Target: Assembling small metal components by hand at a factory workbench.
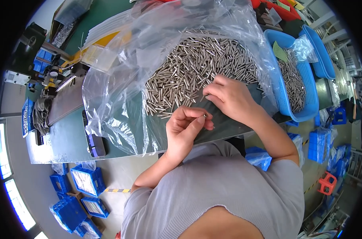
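A wide heap of small metal pins (197,63) is spread on clear plastic sheeting (109,99) over the green table. Just in front of the heap, my left hand (185,129) is closed, with thumb and forefinger pinching a metal pin. Only the tip of that pin shows between the fingers. At the heap's near right edge is my right hand (230,97), its fingers bent and pressed together over the pins. Whatever lies between its fingertips is hidden.
Right of the heap stands a blue basket (294,115) holding more pins and a green slip; another blue basket (320,59) is behind it. A dark machine (49,71) occupies the table's left end. Blue crates (87,179) and a red stool (327,183) are on the floor.
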A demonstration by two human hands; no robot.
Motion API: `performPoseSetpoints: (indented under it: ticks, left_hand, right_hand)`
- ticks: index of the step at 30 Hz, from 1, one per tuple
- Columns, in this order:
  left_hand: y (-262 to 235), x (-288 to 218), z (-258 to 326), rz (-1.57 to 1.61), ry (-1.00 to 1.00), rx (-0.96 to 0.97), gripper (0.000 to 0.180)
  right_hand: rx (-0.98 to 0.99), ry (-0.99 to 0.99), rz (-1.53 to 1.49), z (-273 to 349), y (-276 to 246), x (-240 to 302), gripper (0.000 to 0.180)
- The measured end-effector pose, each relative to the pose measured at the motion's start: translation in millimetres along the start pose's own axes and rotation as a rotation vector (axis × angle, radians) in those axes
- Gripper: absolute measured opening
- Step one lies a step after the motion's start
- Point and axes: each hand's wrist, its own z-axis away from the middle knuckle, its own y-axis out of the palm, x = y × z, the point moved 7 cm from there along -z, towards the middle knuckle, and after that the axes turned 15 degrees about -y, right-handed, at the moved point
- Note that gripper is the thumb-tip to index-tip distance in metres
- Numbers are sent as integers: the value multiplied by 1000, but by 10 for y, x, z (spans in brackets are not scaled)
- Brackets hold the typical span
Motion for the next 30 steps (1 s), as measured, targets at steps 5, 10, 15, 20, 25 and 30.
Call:
performPoseSetpoints:
  ticks: [5, 10, 15, 20, 25, 30]
  left_hand:
    - [1, -9, 2, -18, 9, -7, 4]
    - [14, -17, -21, -27, 24, -33, 4]
    - [24, -24, -17, -52, 37, -76, 7]
    - [21, -4, -14, -53, 22, -53, 5]
    - [10, 8, -11, -62, 8, -67, 6]
    - [5, 3, -17, -59, 27, -51, 6]
  right_hand:
    - [-5, 15, -101, 171, -71, -31, 13]
    - [-64, 29, -84, 208, -51, -86, 12]
    - [-234, 107, -541, 221, -208, -67, 9]
    - [-247, 97, -637, 205, -226, 24, 9]
    - [-257, 64, -662, 167, -180, 84, 9]
    - [-223, 139, -794, 157, 28, 122, 11]
